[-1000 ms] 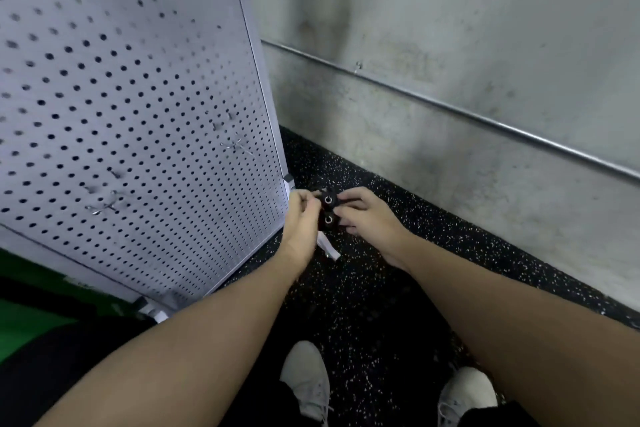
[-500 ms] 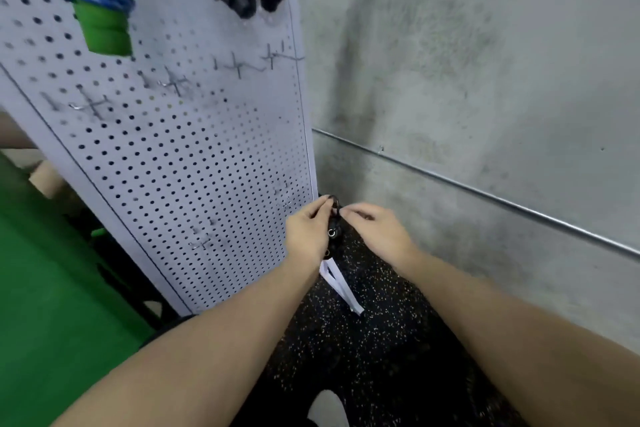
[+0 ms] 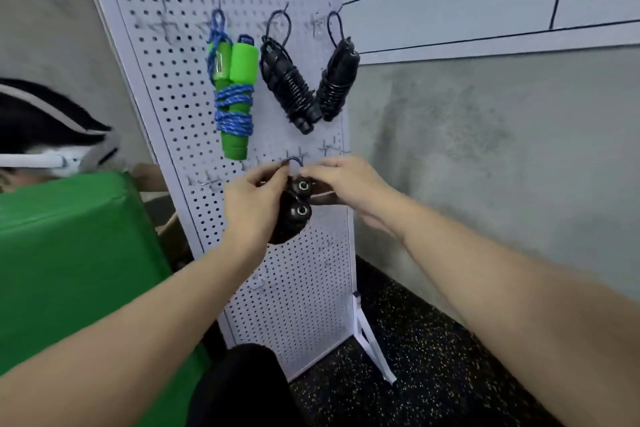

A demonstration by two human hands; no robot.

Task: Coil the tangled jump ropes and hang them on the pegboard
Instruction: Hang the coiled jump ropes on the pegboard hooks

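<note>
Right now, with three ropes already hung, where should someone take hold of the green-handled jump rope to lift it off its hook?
Grip the two green foam handles together around the blue cord wraps, coming from the front and slightly left. The bundle hangs nearly upright from a small blue loop, so a grip mid-handle lets it be raised straight up. The black bundle crowds its right side.

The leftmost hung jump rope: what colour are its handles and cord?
Bright green handles, blue cord wound around them; head view shows it.

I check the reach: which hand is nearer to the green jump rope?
Left. The left hand is just below the green jump rope; the right hand is lower right, farther.
</note>
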